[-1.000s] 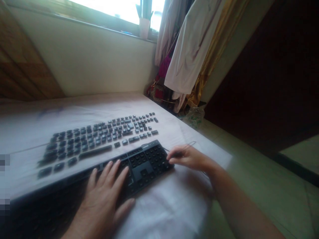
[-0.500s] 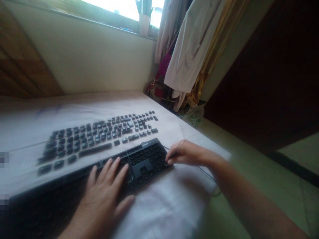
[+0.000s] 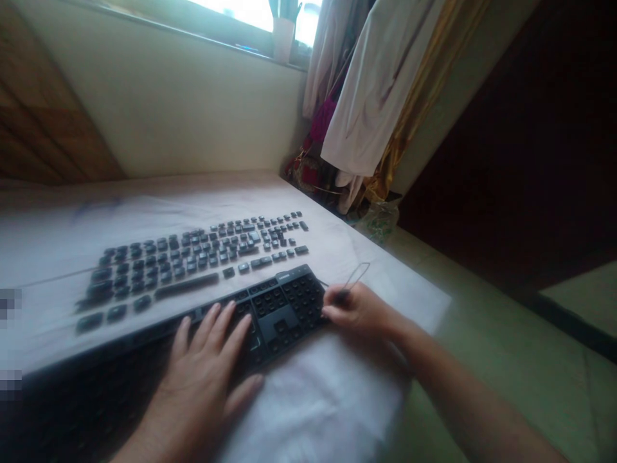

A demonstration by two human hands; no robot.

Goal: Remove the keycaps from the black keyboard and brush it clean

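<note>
A black keyboard (image 3: 279, 319), stripped of its keycaps, lies at an angle across the front of the white-covered surface. My left hand (image 3: 202, 363) rests flat on it, palm down with the fingers spread. At the keyboard's right end, my right hand (image 3: 354, 308) is closed round a wire keycap puller (image 3: 341, 296). Its dark handle shows between the fingers, and its thin wire loop sticks up above the hand. Behind the keyboard, several loose black keycaps (image 3: 193, 260) are laid out in rows, with a long space bar (image 3: 187, 285) in front.
The white cloth (image 3: 395, 276) covers the surface, whose right edge drops to a tiled floor (image 3: 520, 373). Clothes (image 3: 366, 109) hang at the back right, above a plastic bag (image 3: 380, 218). A potted plant (image 3: 283, 38) stands on the window sill.
My right hand has turned slightly at the keyboard's right end, and the wire loop now shows above it. My left hand stays on the keyboard. The camera view has shifted a little.
</note>
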